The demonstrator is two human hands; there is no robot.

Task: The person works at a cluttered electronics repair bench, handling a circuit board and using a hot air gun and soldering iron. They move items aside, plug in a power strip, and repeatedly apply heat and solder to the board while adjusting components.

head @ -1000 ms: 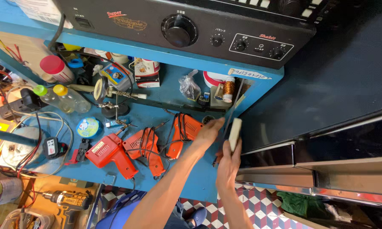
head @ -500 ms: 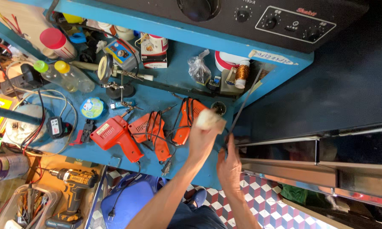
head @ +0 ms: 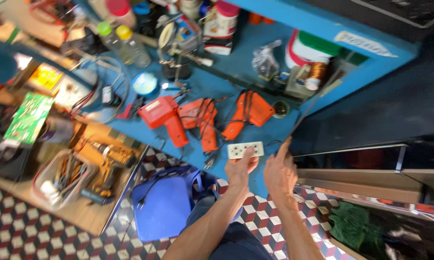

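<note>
Setting: cluttered blue bench (head: pixel 212 82) seen from above, checkered tile floor below it, a dark cabinet to the right.

Far left: green circuit board (head: pixel 28 118) and loose wires at the bench's edge; below them a tray with a yellow drill (head: pixel 108 161).

Back of bench: two capped bottles (head: pixel 123 43), a roll of tape (head: pixel 145 84), a small stand with a clamp, a copper wire spool (head: pixel 316 73).

Centre: three orange-red solder guns (head: pixel 202 123) lying side by side, their cords tangled together, close to the front edge.

Below bench: blue stool (head: pixel 166 204) with a black cord trailing over it.

Socket strip: white socket strip (head: pixel 246 150) lies flat at the front edge of the bench, just right of the guns.

Left hand (head: pixel 240 169): fingers curled loosely, fingertips touching the strip's near edge; whether it is pinched or only pressed I cannot tell.

Right hand (head: pixel 279 172): index finger raised and touching a thin dark rod (head: pixel 309 110) that slants up along the bench's right end; the other fingers are folded, holding nothing.

Risk, strip: it sits so near the edge that a nudge could likely tip it to the floor.

Risk, cords: tangled gun cords beside it could snag and drag a gun off.

Risk, rod: held by one fingertip only, it may slip or swing.
</note>
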